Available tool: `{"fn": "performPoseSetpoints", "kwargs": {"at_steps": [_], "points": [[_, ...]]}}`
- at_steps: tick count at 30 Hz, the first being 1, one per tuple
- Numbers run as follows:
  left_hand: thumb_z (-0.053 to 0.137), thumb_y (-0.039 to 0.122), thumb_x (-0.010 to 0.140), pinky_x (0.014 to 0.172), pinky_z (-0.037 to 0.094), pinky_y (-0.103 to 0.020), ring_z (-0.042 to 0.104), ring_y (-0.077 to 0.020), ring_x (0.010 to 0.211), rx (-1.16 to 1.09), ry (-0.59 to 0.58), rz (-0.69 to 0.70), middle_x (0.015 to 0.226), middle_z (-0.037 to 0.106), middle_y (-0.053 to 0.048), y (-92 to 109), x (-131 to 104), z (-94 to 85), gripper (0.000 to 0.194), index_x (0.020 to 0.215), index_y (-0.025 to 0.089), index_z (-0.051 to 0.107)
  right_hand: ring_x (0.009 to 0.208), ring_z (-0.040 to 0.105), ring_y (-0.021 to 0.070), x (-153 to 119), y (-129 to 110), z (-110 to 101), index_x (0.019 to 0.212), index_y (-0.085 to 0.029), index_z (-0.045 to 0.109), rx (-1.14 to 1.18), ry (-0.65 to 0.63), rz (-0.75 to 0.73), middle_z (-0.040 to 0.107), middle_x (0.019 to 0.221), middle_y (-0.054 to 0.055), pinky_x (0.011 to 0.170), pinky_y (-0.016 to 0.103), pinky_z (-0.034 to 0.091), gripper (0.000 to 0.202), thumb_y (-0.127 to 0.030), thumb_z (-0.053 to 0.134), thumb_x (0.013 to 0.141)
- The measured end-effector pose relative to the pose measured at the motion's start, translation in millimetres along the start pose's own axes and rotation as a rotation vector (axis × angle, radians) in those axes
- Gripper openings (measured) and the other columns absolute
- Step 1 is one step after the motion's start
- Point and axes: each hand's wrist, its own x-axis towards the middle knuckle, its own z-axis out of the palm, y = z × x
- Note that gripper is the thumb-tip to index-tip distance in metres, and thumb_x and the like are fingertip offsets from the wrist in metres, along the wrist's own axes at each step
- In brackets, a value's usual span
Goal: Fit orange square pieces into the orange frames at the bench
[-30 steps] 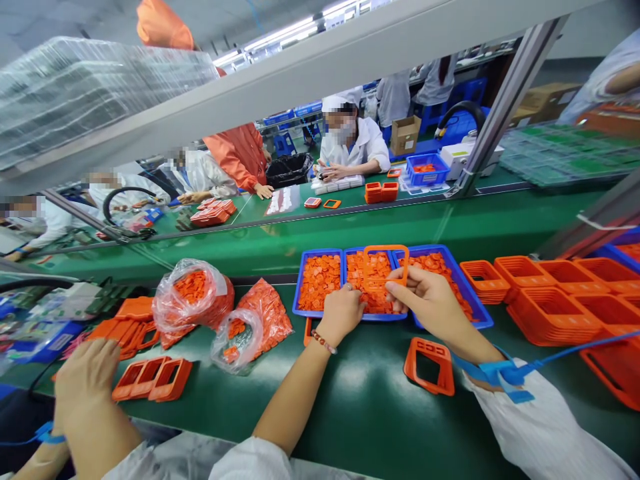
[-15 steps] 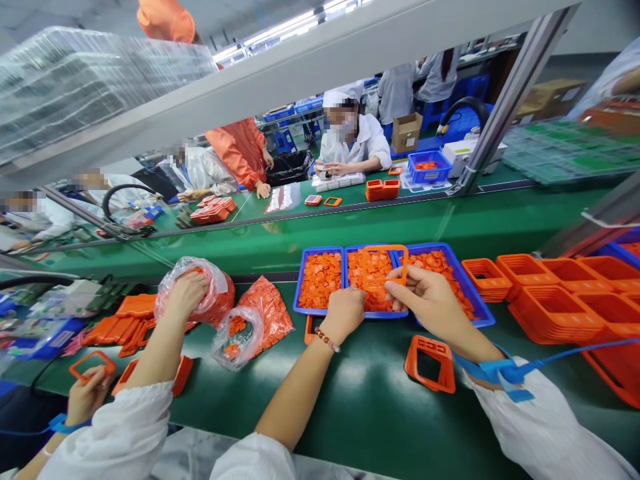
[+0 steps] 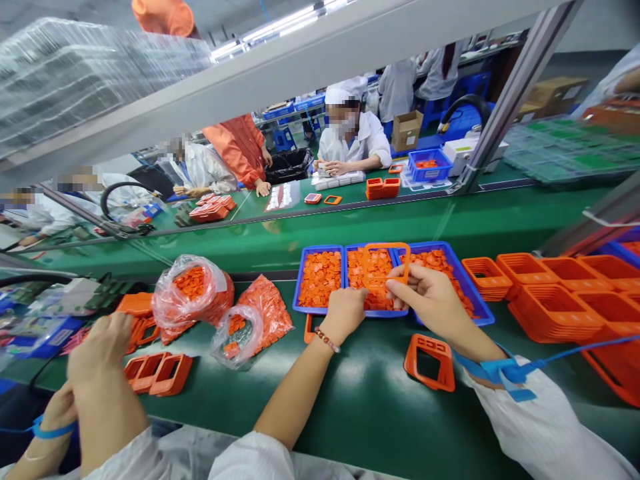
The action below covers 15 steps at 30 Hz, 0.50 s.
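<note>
My right hand (image 3: 427, 293), with a blue wrist strap, pinches a thin orange rectangular frame (image 3: 387, 246) upright by its right side. My left hand (image 3: 346, 312), wearing a beaded bracelet, is closed at the frame's lower left corner; its fingertips are mostly hidden. Both hands are above the front of the blue bins (image 3: 320, 311), which hold many small orange pieces (image 3: 320, 280). Another orange frame (image 3: 431, 344) lies on the green table below my right hand. Part of an orange frame (image 3: 309, 328) shows beside my left wrist.
Stacked orange frames (image 3: 555, 313) stand at the right. To the left are an open plastic bag (image 3: 193, 283) and a smaller bag (image 3: 267, 313) of orange pieces. A co-worker's hands (image 3: 100, 353) are at far left, near several orange frames (image 3: 160, 373). A metal beam crosses above.
The co-worker's hand has left the plastic bag and moved left and down to that person's other hand. My own hands and the frame have barely moved.
</note>
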Motion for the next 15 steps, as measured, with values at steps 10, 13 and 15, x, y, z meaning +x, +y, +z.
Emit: {"fn": "performPoseSetpoints", "kwargs": {"at_steps": [10, 13, 15], "points": [[0.043, 0.013, 0.094, 0.075, 0.054, -0.032, 0.072, -0.0236, 0.088, -0.019, 0.018, -0.019, 0.094, 0.074, -0.008, 1.2, 1.9, 1.4, 0.031, 0.107, 0.024, 0.069, 0.052, 0.058, 0.0129, 0.0, -2.6, -1.9, 0.080, -0.018, 0.062, -0.037, 0.017, 0.001, 0.064, 0.065, 0.002, 0.050, 0.026, 0.051, 0.034, -0.050, 0.072, 0.081], [0.043, 0.012, 0.095, 0.076, 0.053, -0.030, 0.071, -0.0212, 0.091, -0.029, 0.029, -0.034, 0.103, 0.073, -0.007, 1.6, 1.6, 0.3, 0.033, 0.114, 0.025, 0.068, 0.051, 0.060, 0.0136, 0.2, -0.7, -2.4, 0.083, -0.018, 0.063, -0.022, 0.009, 0.005, 0.066, 0.065, 0.002, 0.050, 0.027, 0.052, 0.035, -0.052, 0.071, 0.081], [0.044, 0.011, 0.095, 0.077, 0.052, -0.029, 0.070, -0.0204, 0.092, -0.032, 0.039, -0.049, 0.107, 0.072, -0.007, 1.1, 1.7, 0.5, 0.036, 0.117, 0.026, 0.067, 0.051, 0.060, 0.0138, 0.3, -0.1, -2.6, 0.084, -0.018, 0.063, -0.008, 0.010, 0.010, 0.066, 0.065, 0.002, 0.051, 0.027, 0.053, 0.036, -0.053, 0.072, 0.080]]}}
